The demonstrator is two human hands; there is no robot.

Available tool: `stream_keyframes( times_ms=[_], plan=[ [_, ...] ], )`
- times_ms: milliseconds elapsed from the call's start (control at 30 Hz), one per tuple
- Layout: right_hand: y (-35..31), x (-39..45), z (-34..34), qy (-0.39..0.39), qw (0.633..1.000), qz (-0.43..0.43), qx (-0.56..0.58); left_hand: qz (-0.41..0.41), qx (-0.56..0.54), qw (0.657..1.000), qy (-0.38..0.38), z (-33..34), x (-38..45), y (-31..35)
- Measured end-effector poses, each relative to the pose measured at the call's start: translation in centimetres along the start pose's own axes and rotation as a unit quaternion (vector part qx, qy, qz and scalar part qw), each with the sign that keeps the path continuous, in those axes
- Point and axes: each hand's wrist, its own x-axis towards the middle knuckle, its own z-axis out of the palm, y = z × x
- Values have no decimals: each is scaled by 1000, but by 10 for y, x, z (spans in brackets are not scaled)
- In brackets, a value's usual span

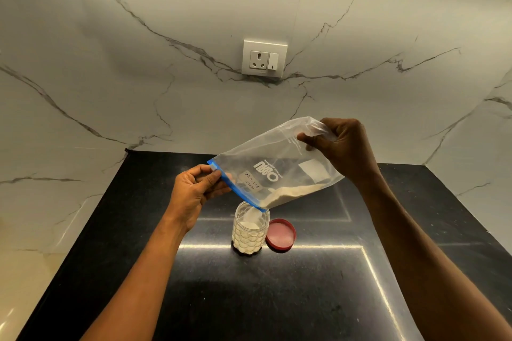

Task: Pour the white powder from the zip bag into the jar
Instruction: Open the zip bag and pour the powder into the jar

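White marble wall (138, 36) with grey veins carries a socket plate (264, 58) — below it, a glossy black worktop (277, 299) reflecting light.

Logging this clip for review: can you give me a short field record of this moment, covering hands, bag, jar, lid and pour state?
left hand: pinches the blue zip edge of the bag
right hand: grips the bag's raised bottom corner
zip bag: clear, tilted, mouth down over the jar, label reads MILK POWDER
white powder: gathered at the bag's low side, streaming into the jar
jar: clear, upright on the black counter, partly filled
lid: red, off, lying right of the jar
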Motion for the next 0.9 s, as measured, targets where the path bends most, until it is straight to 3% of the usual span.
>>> stream_keyframes(
  times_ms=[900],
  plan=[
    [-8,6,2,-10,1000,0,7,-3,-5,1000,-2,-3,-2,-1]
  ],
)
